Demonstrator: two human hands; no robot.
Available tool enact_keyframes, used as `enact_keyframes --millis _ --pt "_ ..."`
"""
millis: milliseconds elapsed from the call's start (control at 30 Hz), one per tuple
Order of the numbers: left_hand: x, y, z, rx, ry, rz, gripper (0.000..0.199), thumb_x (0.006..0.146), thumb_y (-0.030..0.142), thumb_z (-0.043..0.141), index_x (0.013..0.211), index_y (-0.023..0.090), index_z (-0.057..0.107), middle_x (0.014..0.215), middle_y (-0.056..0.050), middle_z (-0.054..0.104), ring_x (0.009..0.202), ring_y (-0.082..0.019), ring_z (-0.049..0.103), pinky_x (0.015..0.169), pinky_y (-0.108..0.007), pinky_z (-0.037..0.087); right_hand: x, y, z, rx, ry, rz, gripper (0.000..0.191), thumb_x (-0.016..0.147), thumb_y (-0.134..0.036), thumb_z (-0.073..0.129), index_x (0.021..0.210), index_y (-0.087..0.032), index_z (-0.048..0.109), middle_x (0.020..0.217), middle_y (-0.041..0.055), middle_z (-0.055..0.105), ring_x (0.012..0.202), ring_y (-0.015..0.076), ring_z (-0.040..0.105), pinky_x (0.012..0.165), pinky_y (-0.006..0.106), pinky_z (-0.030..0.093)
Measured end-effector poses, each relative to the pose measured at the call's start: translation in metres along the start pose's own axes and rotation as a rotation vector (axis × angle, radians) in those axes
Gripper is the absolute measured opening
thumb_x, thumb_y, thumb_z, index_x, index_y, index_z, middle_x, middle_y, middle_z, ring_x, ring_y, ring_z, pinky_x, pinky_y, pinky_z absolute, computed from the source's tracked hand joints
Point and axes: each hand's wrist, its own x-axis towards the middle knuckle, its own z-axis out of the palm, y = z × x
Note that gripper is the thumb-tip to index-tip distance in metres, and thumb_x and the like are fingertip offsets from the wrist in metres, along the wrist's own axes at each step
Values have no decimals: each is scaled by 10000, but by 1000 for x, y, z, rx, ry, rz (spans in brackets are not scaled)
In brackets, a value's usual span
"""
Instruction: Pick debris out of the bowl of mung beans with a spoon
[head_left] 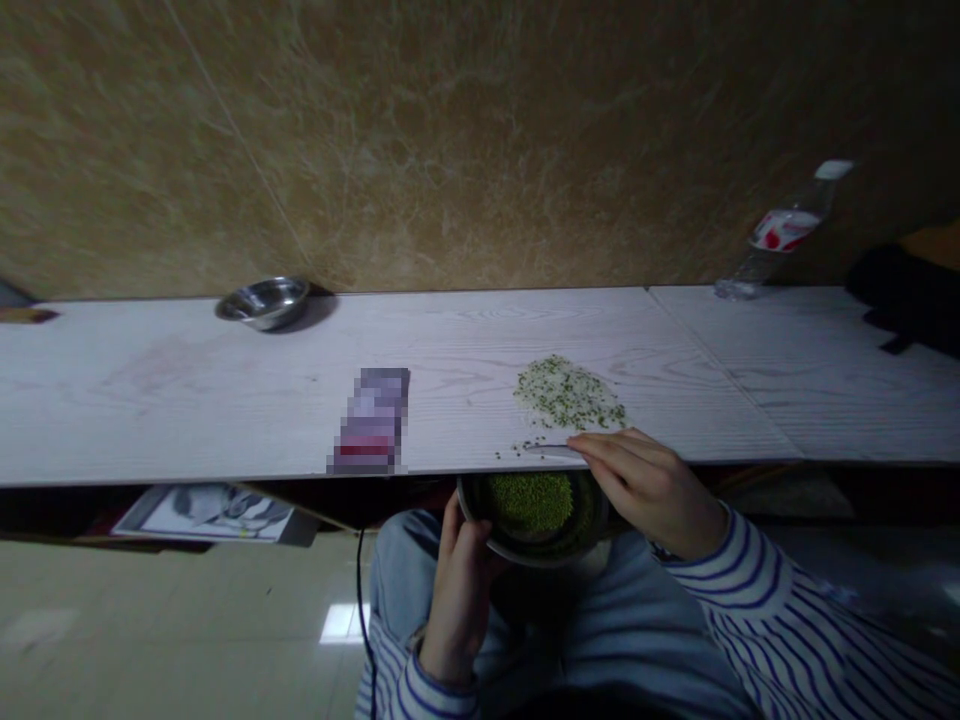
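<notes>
Below the table's front edge, my left hand (pixel 463 590) grips the rim of a metal bowl (pixel 547 557), its fingers partly hidden beneath. Small green beans (pixel 531 502) lie inside the bowl. My right hand (pixel 651 485) is closed on the handle end of a thin metal utensil (pixel 549 449), probably a spoon, held low over the table edge. A few loose beans lie around the utensil's tip. Just beyond it, a pile of green beans mixed with white grains (pixel 568 392) is spread on the white table (pixel 465 345).
An empty metal bowl (pixel 264 303) stands at the back left. A blurred-out flat object (pixel 371 420) lies left of the pile. A clear bottle (pixel 784 230) and a dark cloth item (pixel 900 290) are at the right. A cable (pixel 361 600) hangs below the table.
</notes>
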Motion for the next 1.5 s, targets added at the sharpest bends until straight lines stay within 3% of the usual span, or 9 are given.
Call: enact_keyframes --millis 433,767,1133,1500 --pt "1 1 -2 -30 29 -7 591 728 203 572 1307 280 483 1273 -55 589 1118 -252 546 750 -287 508 13 -5 12 34 -45 -52 290 864 -27 473 1093 -131 616 990 89 727 876 188 679 780 357 553" --pt "3 1 -2 -37 31 -15 602 739 200 556 1329 270 455 1292 -59 573 1136 -260 538 779 -312 511 23 2 22 -43 -27 22 304 863 -32 460 1090 -136 634 1003 83 730 876 194 686 801 355 552" --pt "3 -6 -5 -36 -66 -4 531 800 222 551 1320 277 461 1350 -52 529 1211 -256 492 868 -330 486 11 13 6 -100 51 58 308 864 -41 467 1093 -152 640 1013 82 732 913 193 686 825 340 539" --pt "3 -6 0 -35 16 -14 560 735 208 585 1287 247 505 1266 -71 581 1117 -253 549 830 -345 508 9 14 9 -122 -12 53 314 878 -47 443 1100 -154 637 1032 91 726 919 199 681 805 357 530"
